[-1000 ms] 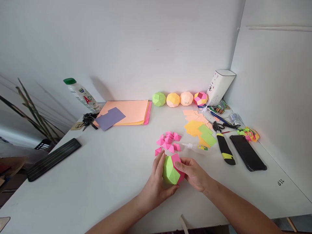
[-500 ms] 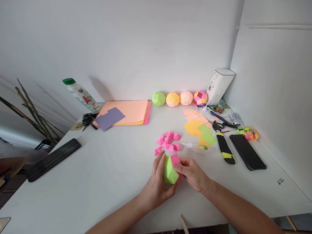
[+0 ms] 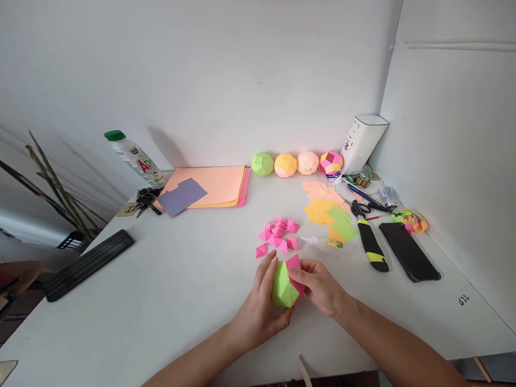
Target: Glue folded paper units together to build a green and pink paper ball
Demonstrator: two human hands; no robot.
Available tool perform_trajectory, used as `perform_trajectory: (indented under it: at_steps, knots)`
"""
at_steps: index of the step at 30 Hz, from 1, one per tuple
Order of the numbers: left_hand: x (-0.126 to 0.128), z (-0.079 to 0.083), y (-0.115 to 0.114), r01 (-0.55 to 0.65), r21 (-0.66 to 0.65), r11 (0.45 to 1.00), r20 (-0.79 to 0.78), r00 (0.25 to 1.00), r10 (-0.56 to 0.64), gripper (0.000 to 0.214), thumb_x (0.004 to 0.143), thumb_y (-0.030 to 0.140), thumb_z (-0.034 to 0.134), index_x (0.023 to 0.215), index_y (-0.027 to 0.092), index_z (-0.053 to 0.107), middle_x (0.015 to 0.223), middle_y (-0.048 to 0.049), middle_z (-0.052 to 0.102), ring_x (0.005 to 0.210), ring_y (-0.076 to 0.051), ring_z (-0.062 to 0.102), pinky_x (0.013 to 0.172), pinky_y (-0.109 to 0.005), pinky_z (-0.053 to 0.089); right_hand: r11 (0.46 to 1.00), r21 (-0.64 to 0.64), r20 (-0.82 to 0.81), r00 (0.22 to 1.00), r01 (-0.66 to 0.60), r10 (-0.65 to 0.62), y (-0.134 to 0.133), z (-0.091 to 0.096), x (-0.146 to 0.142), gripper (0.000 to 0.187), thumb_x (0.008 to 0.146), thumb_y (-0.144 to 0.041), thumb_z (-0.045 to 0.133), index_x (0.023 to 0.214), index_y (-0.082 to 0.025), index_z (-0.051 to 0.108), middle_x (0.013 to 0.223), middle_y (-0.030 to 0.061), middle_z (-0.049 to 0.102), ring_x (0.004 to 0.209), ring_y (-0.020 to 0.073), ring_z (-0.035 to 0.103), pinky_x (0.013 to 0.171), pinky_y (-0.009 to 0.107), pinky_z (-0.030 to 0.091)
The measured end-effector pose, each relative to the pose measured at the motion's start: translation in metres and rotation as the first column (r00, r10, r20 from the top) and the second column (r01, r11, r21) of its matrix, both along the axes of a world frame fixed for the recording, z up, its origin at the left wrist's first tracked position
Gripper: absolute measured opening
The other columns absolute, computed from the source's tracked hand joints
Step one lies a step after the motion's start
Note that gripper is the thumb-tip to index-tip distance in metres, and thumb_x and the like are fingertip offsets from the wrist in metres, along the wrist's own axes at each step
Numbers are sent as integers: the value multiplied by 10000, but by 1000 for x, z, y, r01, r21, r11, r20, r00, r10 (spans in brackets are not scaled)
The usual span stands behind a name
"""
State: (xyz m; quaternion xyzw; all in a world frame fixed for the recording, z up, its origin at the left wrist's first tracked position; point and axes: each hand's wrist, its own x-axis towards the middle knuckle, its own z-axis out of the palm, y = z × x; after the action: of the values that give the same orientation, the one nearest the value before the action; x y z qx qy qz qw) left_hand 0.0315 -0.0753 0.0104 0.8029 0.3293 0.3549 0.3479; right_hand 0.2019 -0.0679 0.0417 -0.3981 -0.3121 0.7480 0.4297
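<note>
A green and pink faceted paper ball (image 3: 283, 286) is held between my two hands above the table's near middle. My left hand (image 3: 263, 301) wraps its left side, with fingers behind and thumb below. On the pink side, my right hand (image 3: 320, 285) grips the paper with its thumb in front; its other fingertips are partly hidden. Just beyond the ball lies a pile of small folded pink paper pieces (image 3: 277, 232). To the right of that pile rests a small glue tube (image 3: 334, 243) with a clear nozzle.
Four finished-looking paper balls, one green (image 3: 262, 164), line the wall. Cut paper pieces (image 3: 320, 210), a box cutter (image 3: 371, 244) and a black phone (image 3: 409, 251) lie to the right. Paper sheets (image 3: 217, 183), a white bottle (image 3: 139, 161) and a black bar (image 3: 91, 264) are left.
The ball has turned slightly and shifted a little right and down in my hands. Its upper pink piece now looks more pointed. The things on the table have not moved.
</note>
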Motion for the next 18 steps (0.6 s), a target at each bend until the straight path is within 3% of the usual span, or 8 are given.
perform_trajectory:
  at_steps: [2, 5, 7, 9, 10, 12, 18]
  knots:
    - [0, 0, 1, -54, -72, 996, 28, 998, 56, 946, 743, 80, 600, 1467, 295, 31, 1532, -131, 79, 1419, -354, 66, 1110, -568, 212, 1000, 22, -3, 1000, 21, -21, 1, 2, 2, 225, 743, -379, 730, 796, -160, 719, 730, 25, 645, 705, 147, 561, 689, 286, 443]
    - [0, 6, 3, -48, -381, 923, 167, 979, 120, 960, 758, 161, 647, 1463, 318, 13, 1538, -121, 90, 1416, -351, 92, 1106, -561, 215, 994, 102, -21, 999, 39, -37, 2, 2, 4, 230, 764, -383, 713, 872, -181, 726, 776, 27, 659, 753, 155, 564, 739, 297, 445]
    - [1, 11, 5, 158, -605, 781, 345, 935, 79, 955, 786, 200, 630, 1462, 321, -32, 1525, -132, 166, 1388, -328, 216, 1097, -528, 254, 990, 137, -19, 999, 34, -32, 2, 1, 4, 222, 782, -382, 696, 882, -185, 724, 773, 23, 655, 760, 152, 555, 747, 296, 439]
    - [2, 16, 7, 321, -702, 635, 480, 872, 90, 965, 775, 232, 649, 1466, 309, -21, 1494, -153, 241, 1314, -336, 351, 1048, -510, 331, 991, 133, -2, 1000, 18, -18, 2, 0, 5, 208, 791, -379, 688, 837, -179, 717, 731, 12, 633, 715, 138, 534, 709, 284, 430]
    - [2, 17, 8, 363, -720, 592, 520, 847, 112, 969, 762, 236, 663, 1467, 306, 3, 1476, -157, 275, 1281, -336, 391, 1018, -496, 365, 992, 124, 7, 1000, 6, -7, 2, -1, 5, 206, 789, -377, 690, 808, -174, 710, 711, 6, 619, 691, 131, 521, 686, 277, 423]
    - [2, 17, 9, 384, -728, 568, 554, 817, 158, 949, 740, 216, 682, 1462, 316, 74, 1455, -145, 314, 1245, -328, 422, 963, -459, 412, 994, 111, 13, 1000, -19, 18, 2, 0, 5, 206, 781, -378, 697, 786, -172, 694, 705, 0, 605, 678, 126, 508, 667, 271, 413]
    - [-1, 11, 12, 360, -723, 590, 561, 804, 197, 815, 739, 161, 651, 1428, 324, 246, 1441, -104, 357, 1224, -315, 422, 905, -415, 435, 998, 53, -22, 999, -47, 48, 4, 4, 5, 211, 797, -395, 672, 863, -195, 680, 831, 26, 638, 793, 160, 550, 734, 289, 425]
